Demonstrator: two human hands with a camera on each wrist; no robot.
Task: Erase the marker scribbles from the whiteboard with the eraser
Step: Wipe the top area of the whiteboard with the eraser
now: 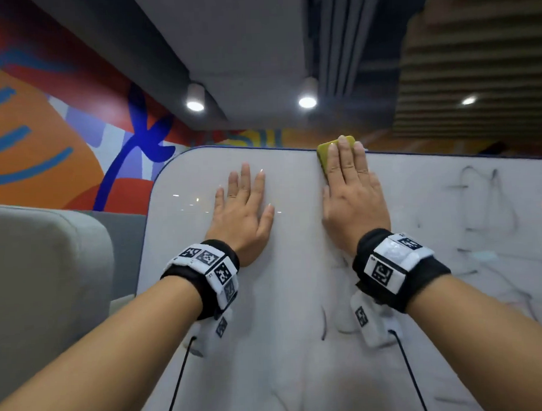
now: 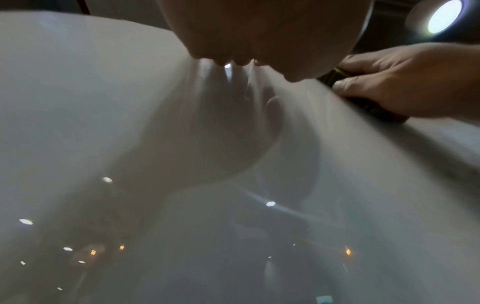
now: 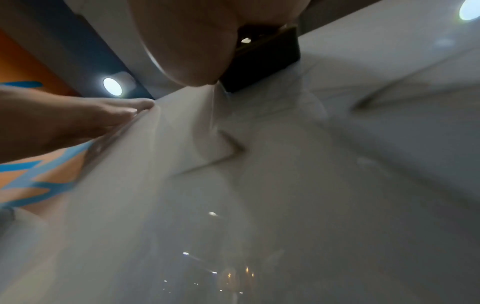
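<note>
The whiteboard (image 1: pixel 298 312) fills the lower head view, its rounded corner at the upper left. My right hand (image 1: pixel 352 190) holds a yellow-green eraser (image 1: pixel 323 154) against the board at its top edge, fingers laid over it and thumb along its left side. My left hand (image 1: pixel 245 206) lies flat on a wiped area just to the left, holding nothing. Dark marker scribbles (image 1: pixel 478 198) cover the board's right part, and fainter ones run below the right wrist. The left wrist view shows the right hand (image 2: pixel 402 82) gripping the dark-sided eraser (image 2: pixel 374 109). In the right wrist view the eraser (image 3: pixel 265 61) sits under my palm.
A grey upholstered seat back (image 1: pixel 51 274) stands left of the board. Behind it is a wall mural (image 1: pixel 61 120) in orange, red and blue. Ceiling spotlights (image 1: pixel 307 101) shine above and reflect on the board. Thin black cables (image 1: pixel 177 384) hang from both wrist cameras.
</note>
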